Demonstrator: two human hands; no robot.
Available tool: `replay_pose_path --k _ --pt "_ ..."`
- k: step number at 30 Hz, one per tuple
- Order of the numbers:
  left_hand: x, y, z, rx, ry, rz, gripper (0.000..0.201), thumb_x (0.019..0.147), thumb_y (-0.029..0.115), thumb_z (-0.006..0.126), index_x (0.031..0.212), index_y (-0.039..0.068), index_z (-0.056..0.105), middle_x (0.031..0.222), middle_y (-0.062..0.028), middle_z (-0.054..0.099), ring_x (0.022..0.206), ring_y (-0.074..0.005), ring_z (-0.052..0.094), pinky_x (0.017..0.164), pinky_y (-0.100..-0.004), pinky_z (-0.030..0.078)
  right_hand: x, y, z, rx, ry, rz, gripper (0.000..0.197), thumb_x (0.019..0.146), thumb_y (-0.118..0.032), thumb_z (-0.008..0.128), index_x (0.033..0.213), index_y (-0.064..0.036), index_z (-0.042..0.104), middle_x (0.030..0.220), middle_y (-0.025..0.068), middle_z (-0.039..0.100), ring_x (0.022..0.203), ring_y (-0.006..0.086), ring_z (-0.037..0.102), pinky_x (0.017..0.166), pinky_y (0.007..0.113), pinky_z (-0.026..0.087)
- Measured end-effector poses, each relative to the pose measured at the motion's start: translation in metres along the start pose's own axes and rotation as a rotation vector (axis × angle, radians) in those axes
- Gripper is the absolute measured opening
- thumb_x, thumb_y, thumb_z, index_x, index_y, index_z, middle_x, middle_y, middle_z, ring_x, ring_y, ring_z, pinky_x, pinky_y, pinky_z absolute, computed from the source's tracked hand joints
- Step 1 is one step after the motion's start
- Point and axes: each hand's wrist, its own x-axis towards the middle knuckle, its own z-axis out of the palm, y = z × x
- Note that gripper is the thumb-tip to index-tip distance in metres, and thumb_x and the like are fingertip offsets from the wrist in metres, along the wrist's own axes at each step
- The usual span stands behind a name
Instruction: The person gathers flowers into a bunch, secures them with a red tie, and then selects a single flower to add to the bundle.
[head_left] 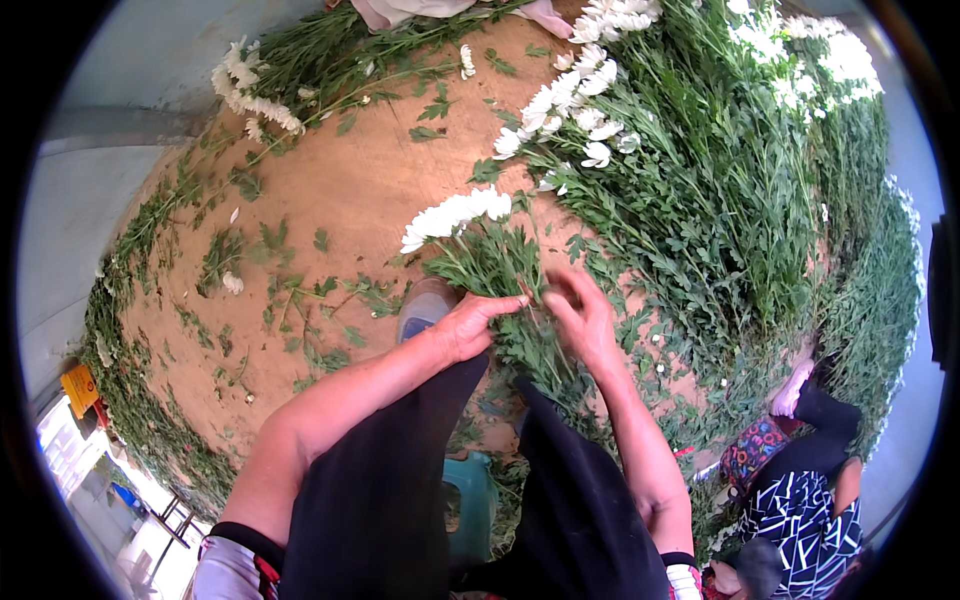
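A bunch of white chrysanthemums (492, 262) stands out in front of my knees, its flower heads level and pointing away from me. My left hand (474, 326) is closed around the leafy stems, with the thumb stretched across them. Close by on the right side of the bunch is my right hand (582, 318), its fingers bent and smeared by motion. Whether those fingers pinch anything small I cannot make out. Below both hands, the leafy lower stems (535, 350) hang between my knees.
A large heap of cut chrysanthemums (700, 190) covers the right side, and a smaller pile (390, 60) lies at the far left. Loose leaves litter the brown floor (390, 170). A teal stool (478, 500) is beneath me. Another person (800, 515) sits at lower right.
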Motion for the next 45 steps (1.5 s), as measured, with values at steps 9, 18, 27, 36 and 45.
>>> replay_pose_path --k 9,18,27,36,45 --pt "0.001 -0.003 0.021 0.051 0.087 0.085 0.037 0.083 0.0 0.071 0.119 0.003 0.061 0.105 -0.0034 0.066 0.098 -0.0154 0.064 0.088 -0.0329 0.054 0.016 0.006 0.041 0.322 0.136 -0.087 0.02 0.083 -0.006 0.074 0.102 -0.0005 0.072 0.103 0.0049 0.065 0.088 0.0126 0.058 0.076 0.027 0.048" --pt "0.008 0.004 0.01 0.029 0.252 0.025 0.046 0.083 0.013 0.079 0.121 -0.005 0.06 0.113 -0.0101 0.068 0.1 -0.0215 0.065 0.094 -0.0389 0.052 -0.052 0.057 -0.02 0.41 0.491 0.601 0.042 0.096 -0.024 0.064 0.129 0.0011 0.061 0.118 0.0083 0.068 0.099 0.0172 0.063 0.089 0.029 0.048" --pt "0.0 0.007 0.013 -0.077 0.085 -0.061 0.032 0.102 0.024 0.055 0.123 0.001 0.059 0.118 -0.0143 0.067 0.107 -0.0278 0.066 0.096 -0.0431 0.053 -0.056 0.038 -0.004 0.142 0.23 0.338 0.028 0.089 -0.007 0.072 0.115 0.0001 0.067 0.082 0.0004 0.067 0.069 0.0064 0.059 0.063 0.023 0.049" --pt "0.003 0.003 0.006 -0.183 0.01 -0.073 0.034 0.101 0.024 0.055 0.126 0.0 0.057 0.124 -0.0147 0.065 0.114 -0.0275 0.064 0.102 -0.0443 0.05 -0.064 0.007 0.004 -0.001 0.247 0.11 0.028 0.088 -0.002 0.071 0.114 0.0024 0.064 0.1 0.009 0.066 0.065 0.0132 0.061 0.063 0.026 0.051" --pt "0.003 -0.009 -0.01 -0.221 0.0 -0.136 0.033 0.099 0.021 0.058 0.125 0.001 0.059 0.12 -0.0114 0.067 0.109 -0.0253 0.066 0.098 -0.0432 0.051 -0.046 0.035 0.024 -0.077 0.138 0.225 0.038 0.085 -0.015 0.075 0.119 -0.0004 0.064 0.079 0.0115 0.068 0.076 0.0226 0.067 0.074 0.033 0.053"
